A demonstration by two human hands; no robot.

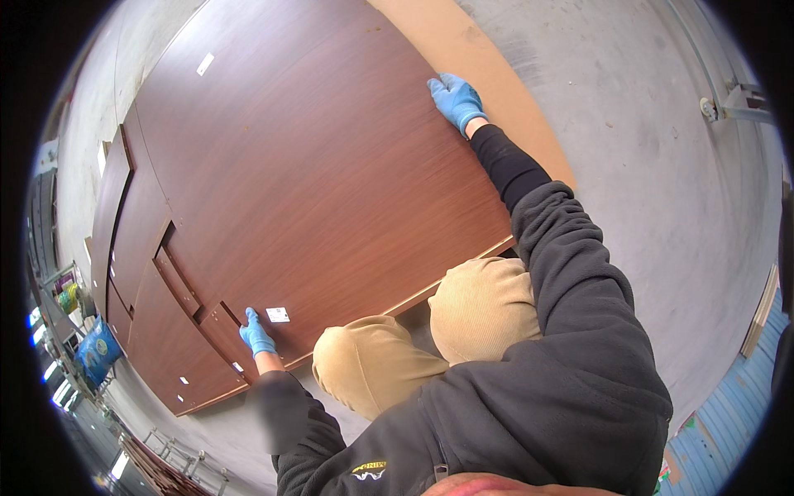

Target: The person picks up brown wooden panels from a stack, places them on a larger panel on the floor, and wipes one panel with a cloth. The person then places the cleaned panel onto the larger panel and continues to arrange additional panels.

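A large dark brown wood-grain panel [331, 182] lies before my knees, with a white label [278, 315] near its lower left corner. My right hand [457, 102], in a blue glove, is closed over the panel's far right edge. At the near left corner, beside that label, my left hand [257, 332] grips the panel's edge, also in a blue glove. Its thumb points upward and the other fingers are partly hidden. A narrow brown board [223, 331] lies right next to my left hand.
More brown boards [169, 331] overlap on the left, some with small labels. A tan sheet [496, 91] shows beneath the panel's right side. Grey floor [653, 207] stretches to the right. A blue bag [98, 351] stands at the far left, and a metal frame [740, 107] at upper right.
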